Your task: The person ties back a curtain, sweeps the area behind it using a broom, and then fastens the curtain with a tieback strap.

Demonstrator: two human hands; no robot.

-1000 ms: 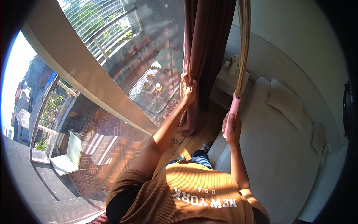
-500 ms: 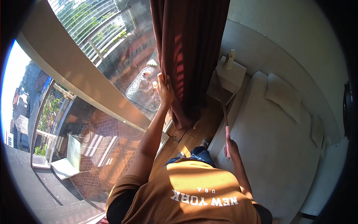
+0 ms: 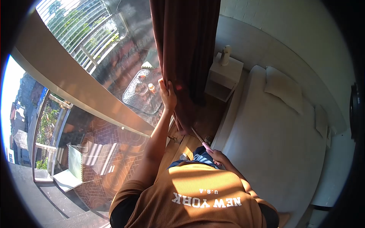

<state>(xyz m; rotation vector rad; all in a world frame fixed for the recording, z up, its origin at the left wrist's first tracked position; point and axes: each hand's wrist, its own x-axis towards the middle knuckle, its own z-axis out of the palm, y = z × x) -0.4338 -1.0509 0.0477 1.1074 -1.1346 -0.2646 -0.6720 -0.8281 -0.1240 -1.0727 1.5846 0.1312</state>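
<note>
A long dark red curtain (image 3: 182,45) hangs in front of me. My left hand (image 3: 167,97) grips its left edge, with the fingers partly behind the cloth. Low on my right, my right hand (image 3: 218,156) is closed around a long thin duster (image 3: 207,147) by its pink handle. The duster's shaft slants up and left to the lower curtain, where its brownish far end is blurred and hard to tell from the cloth.
A glass door or window with a beige frame (image 3: 87,89) is on my left. Beyond it are a glass-topped table (image 3: 131,95) and tiled floor. A bed (image 3: 266,152) with pillows and a white nightstand (image 3: 226,74) bearing a pale object stand on my right.
My right hand has swung the duster left and down, from beside the nightstand to the lower curtain. My left hand keeps its hold on the curtain edge. The view has shifted slightly.
</note>
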